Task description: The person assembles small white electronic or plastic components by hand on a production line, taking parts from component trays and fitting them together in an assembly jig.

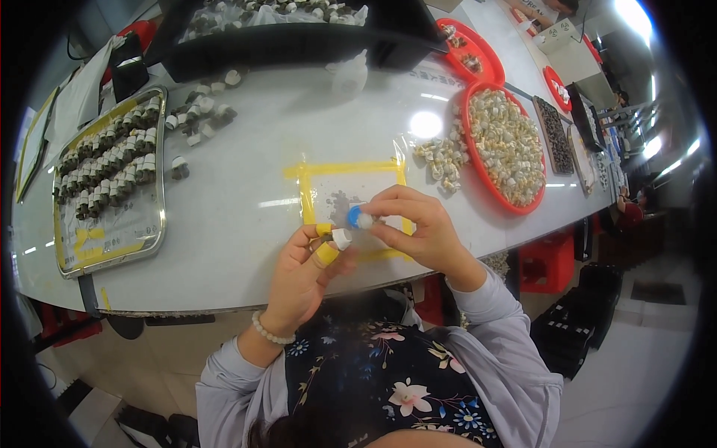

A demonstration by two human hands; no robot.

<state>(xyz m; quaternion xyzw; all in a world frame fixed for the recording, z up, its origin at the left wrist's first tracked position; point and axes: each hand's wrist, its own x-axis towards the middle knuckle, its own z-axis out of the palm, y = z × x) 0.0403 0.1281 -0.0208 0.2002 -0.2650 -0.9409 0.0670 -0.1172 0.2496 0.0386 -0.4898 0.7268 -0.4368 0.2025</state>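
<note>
My left hand [299, 276], with yellow tape round its thumb and a finger, pinches a small white-topped piece [341, 238] whose lower part is mostly hidden. Close beside it, my right hand [429, 228] grips a small round blue-and-white part [356, 217] between thumb and fingertips. I cannot tell whether the two pieces touch. Both hands are over the near side of a yellow tape square [305, 193] on the white table [239, 172]. Dark smudges mark the surface inside the square.
A metal tray [112, 261] with rows of dark, white-topped pieces lies left, loose ones [202, 108] beside it. A black bin [299, 48] stands behind a small white object [349, 75]. At right, a red basin [515, 208] holds many whitish parts; more parts [444, 160] spill alongside.
</note>
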